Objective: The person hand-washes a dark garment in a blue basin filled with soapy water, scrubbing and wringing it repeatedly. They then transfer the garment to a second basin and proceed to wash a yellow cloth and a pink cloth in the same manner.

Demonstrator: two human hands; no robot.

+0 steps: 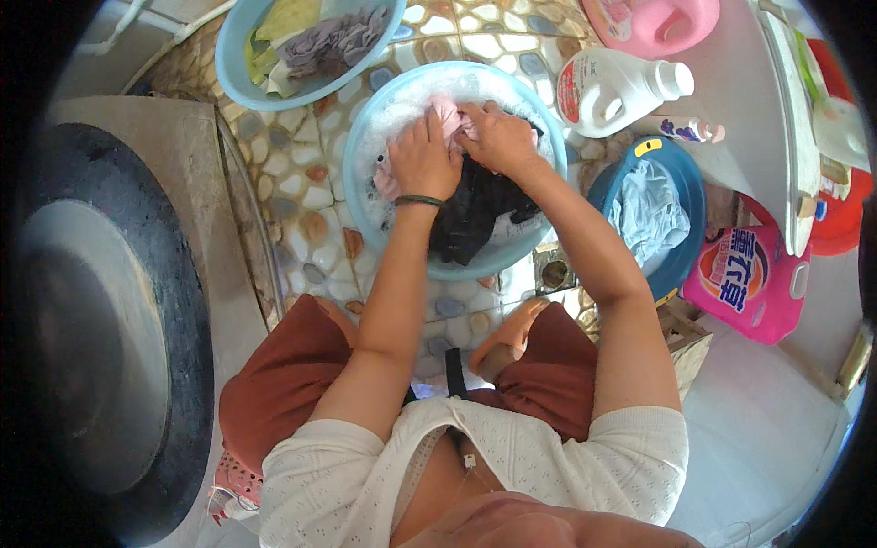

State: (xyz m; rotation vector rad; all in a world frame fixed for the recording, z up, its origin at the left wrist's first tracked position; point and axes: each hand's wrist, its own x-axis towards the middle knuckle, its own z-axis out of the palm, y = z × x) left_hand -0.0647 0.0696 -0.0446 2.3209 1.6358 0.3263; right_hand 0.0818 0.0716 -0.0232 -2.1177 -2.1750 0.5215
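A light blue plastic basin (356,205) of sudsy water stands on the floor before me. Pink cloth (445,118) and dark cloth (473,212) lie in it. My left hand (426,159), with a dark band at the wrist, presses on the pink cloth, its fingers pointing away from me. Beside it, nearly touching, my right hand (500,137) grips a bunched part of the same pink cloth between thumb and fingers. The dark cloth spreads below both hands, partly under the suds. How firmly the left fingers hold the cloth is hard to see.
Another light blue basin (236,89) with grey and yellow-green cloth stands at the upper left. To the right are a white detergent bottle (603,89), a pink jug (692,27), a dark blue basin (692,226) with pale blue cloth, and a pink detergent bag (767,301). A large dark pan (185,308) lies left.
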